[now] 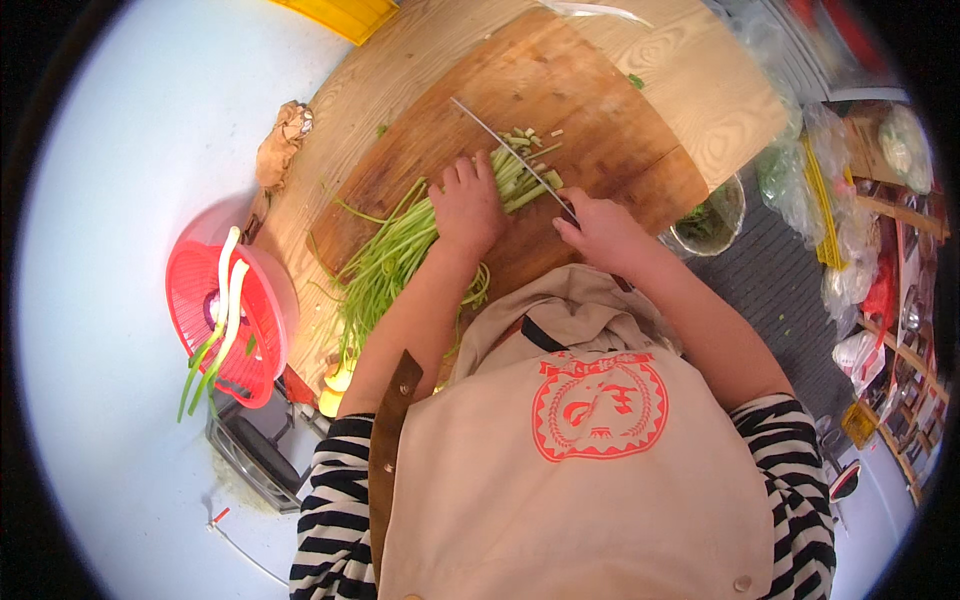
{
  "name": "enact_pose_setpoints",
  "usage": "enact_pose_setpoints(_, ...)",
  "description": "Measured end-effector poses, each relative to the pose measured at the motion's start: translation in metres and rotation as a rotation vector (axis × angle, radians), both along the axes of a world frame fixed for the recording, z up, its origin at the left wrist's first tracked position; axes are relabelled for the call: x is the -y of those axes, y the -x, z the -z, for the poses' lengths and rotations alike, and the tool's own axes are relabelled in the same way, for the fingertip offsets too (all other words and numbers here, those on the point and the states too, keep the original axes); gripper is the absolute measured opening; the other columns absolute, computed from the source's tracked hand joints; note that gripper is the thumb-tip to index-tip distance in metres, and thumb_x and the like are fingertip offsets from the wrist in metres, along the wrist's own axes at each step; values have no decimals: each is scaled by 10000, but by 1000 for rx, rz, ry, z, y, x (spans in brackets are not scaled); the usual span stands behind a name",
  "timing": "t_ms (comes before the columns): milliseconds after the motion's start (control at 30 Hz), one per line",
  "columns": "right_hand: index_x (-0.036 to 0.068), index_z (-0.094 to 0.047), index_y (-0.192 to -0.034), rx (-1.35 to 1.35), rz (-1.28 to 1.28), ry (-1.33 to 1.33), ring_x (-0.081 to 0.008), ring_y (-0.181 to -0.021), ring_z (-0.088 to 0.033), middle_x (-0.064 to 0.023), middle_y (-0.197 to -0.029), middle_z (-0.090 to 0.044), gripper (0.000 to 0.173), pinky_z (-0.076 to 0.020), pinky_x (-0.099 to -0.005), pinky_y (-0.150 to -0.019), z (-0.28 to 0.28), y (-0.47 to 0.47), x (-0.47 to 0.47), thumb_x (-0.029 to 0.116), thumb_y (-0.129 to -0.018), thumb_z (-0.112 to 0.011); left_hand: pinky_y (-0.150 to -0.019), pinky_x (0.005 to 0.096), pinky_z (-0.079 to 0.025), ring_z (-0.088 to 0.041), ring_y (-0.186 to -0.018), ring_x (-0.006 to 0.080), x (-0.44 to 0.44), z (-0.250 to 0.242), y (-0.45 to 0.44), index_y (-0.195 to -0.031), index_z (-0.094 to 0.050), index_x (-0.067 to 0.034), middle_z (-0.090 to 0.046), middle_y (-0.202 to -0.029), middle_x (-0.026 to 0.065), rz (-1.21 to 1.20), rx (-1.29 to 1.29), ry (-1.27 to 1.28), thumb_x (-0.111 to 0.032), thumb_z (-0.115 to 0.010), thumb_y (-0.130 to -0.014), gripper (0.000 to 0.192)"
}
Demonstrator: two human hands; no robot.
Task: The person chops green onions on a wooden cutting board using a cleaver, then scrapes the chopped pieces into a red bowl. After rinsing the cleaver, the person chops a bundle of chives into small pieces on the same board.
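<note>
A bunch of green leafy stalks, which look like celery (pixel 390 247), lies across a wooden cutting board (pixel 600 97). My left hand (pixel 469 202) presses down on the bunch near its cut end. In my right hand (pixel 600 229) is the handle of a knife (pixel 514 154), its blade seen edge-on across the stalks, just right of my left fingers. Short cut pieces (pixel 525 137) lie beside the blade. The handle is mostly hidden by my fingers, and the lower leaves are partly behind my left forearm.
A red plastic colander (pixel 259 360) with scallions (pixel 229 300) across it stands left of the wooden table (pixel 720 82). A crumpled brown paper bag (pixel 279 150) lies at the table's left edge. Below the right edge is a lined bin (pixel 724 225) with green scraps. A yellow container (pixel 345 15) stands at the top.
</note>
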State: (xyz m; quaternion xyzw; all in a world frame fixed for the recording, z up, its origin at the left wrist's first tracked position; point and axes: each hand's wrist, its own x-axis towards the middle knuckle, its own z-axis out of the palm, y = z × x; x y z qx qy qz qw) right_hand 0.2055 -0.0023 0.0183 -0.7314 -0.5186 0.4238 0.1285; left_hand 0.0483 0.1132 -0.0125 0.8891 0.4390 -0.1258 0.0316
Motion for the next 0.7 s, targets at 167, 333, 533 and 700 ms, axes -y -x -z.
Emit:
enact_pose_setpoints(167,42,-499,-1199,-47,57,-128,-401,-819,-633,-219,-862,-652,395,-508,-465,-716,21,5,1,274,-890,-583,-893,477,-421,-493,-1136,283,-4,2,6,-1367,-365,-69,-488,-1225,122,-28,36,56,-424,-817,-608,953)
enact_pose_setpoints(333,56,-506,-1234,-133,106,-227,-382,-829,-639,-206,-867,-653,430,-510,-443,-721,7,-13,21,275,-878,-605,-952,487,-419,-483,-1192,324,-38,1,20,-1353,-373,-73,-506,-1235,159,-210,153,177,-403,-801,-647,889)
enact_pose_setpoints(533,45,-497,-1254,-298,486,-40,-364,-771,-642,-206,-821,-640,444,-506,-427,-689,-7,-28,41,277,-890,-603,-937,481,-457,-488,-1193,351,-80,6,18,-1351,-379,-75,-505,-1265,184,-251,168,177,-429,-784,-658,877)
enact_pose_setpoints(700,12,-468,-1270,-236,454,-72,-377,-768,-644,-215,-821,-641,469,-509,-435,-695,2,9,43,273,-900,-587,-956,507,-436,-455,-1232,351,-79,3,2,-1365,-364,-81,-472,-1308,177,-204,117,205,-425,-784,-650,898)
